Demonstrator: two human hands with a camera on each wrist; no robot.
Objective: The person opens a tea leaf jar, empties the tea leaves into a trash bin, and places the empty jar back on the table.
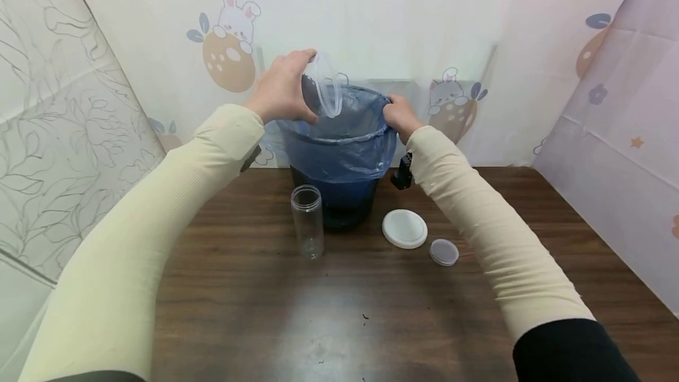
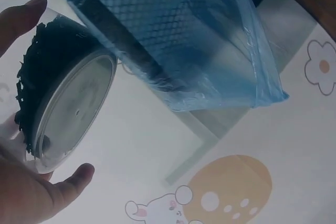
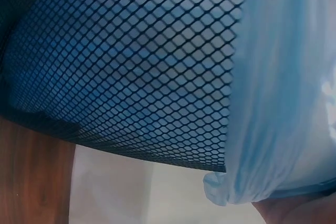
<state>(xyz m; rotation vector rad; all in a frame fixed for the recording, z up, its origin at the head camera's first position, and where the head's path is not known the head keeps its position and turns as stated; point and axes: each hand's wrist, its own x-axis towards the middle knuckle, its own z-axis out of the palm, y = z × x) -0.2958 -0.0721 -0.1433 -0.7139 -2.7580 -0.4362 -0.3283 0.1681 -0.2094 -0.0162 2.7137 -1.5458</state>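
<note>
My left hand (image 1: 283, 87) grips a clear plastic cup (image 1: 325, 88), tilted on its side above the bin's mouth. Dark shreds (image 2: 52, 59) lie along the cup's inside in the left wrist view. A black mesh bin (image 3: 152, 66), lined with a blue plastic bag (image 1: 339, 155), stands at the back of the table. With its fingers curled over the rim, my right hand (image 1: 401, 115) holds the bin and bag at the right side. Most of that hand is hidden behind the bag in the right wrist view.
In front of the bin stands a clear, lidless jar (image 1: 307, 223). A white lid (image 1: 405, 229) and a smaller translucent lid (image 1: 444, 252) lie to its right on the wooden table (image 1: 254, 311). Small dark bits (image 1: 365, 316) are scattered nearby. A printed curtain (image 1: 361, 16) hangs behind.
</note>
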